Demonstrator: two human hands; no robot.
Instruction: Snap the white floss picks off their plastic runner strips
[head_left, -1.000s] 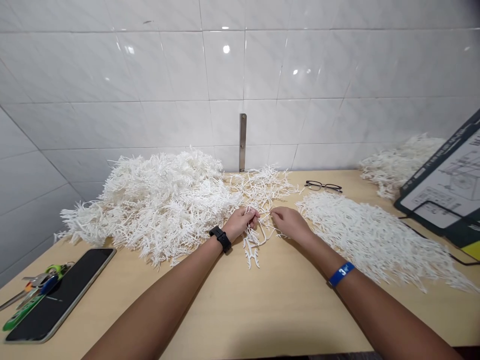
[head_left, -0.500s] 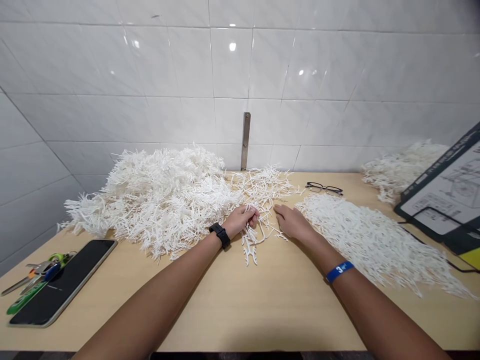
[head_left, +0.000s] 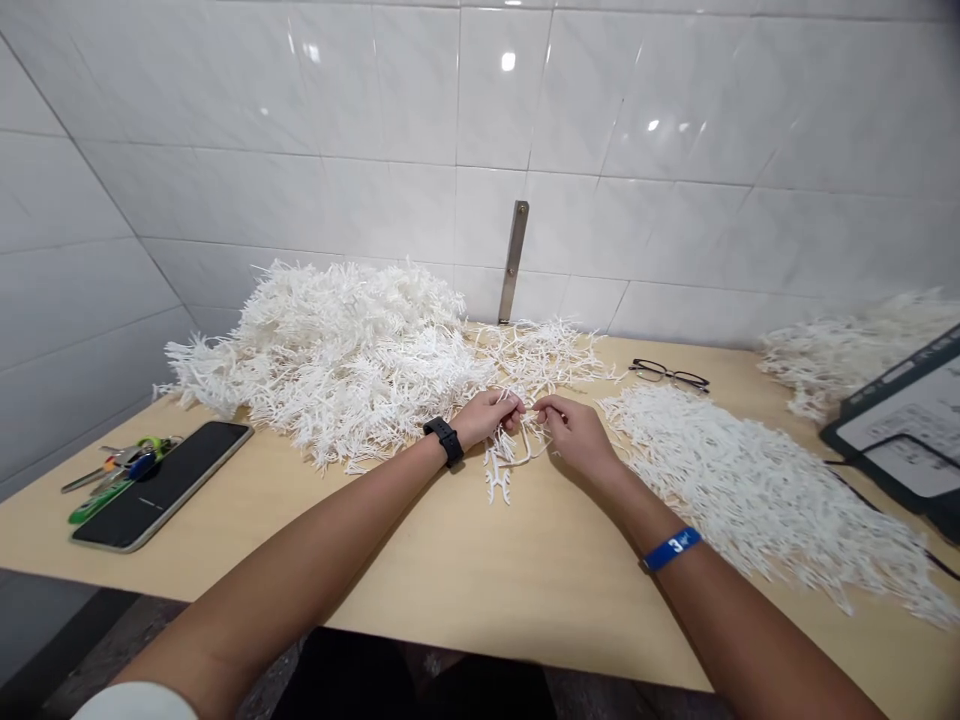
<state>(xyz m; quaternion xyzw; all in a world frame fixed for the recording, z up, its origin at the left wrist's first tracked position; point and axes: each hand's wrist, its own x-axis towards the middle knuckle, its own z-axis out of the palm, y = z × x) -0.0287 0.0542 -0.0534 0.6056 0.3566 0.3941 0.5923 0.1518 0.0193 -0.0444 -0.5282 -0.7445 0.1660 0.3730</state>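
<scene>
My left hand [head_left: 491, 415], with a black watch at the wrist, is closed in a pinch on a cluster of white branched plastic pieces [head_left: 498, 474], part of which hangs down over the table. Close beside it, my right hand [head_left: 574, 430] has thumb and forefinger pinched together at the cluster's edge; a thin white tip seems to lie between them, though it is very small. A large heap of white branched pieces [head_left: 352, 350] rises behind and left of my left hand. Looser pieces [head_left: 547, 350] lie just beyond both hands. Right of my right hand spreads a flatter pile [head_left: 750, 480].
A phone [head_left: 161, 487] and a bunch of keys [head_left: 124, 465] lie at the left. Folded-open glasses [head_left: 669, 375] rest near the wall. At the far right stand a dark green box [head_left: 911, 430] and another white heap [head_left: 855, 345]. A metal strip [head_left: 514, 262] is on the tiled wall.
My right hand has moved left from the table to beside my left hand, its fingers now pinched. My left hand keeps its hold. The camera view has shifted.
</scene>
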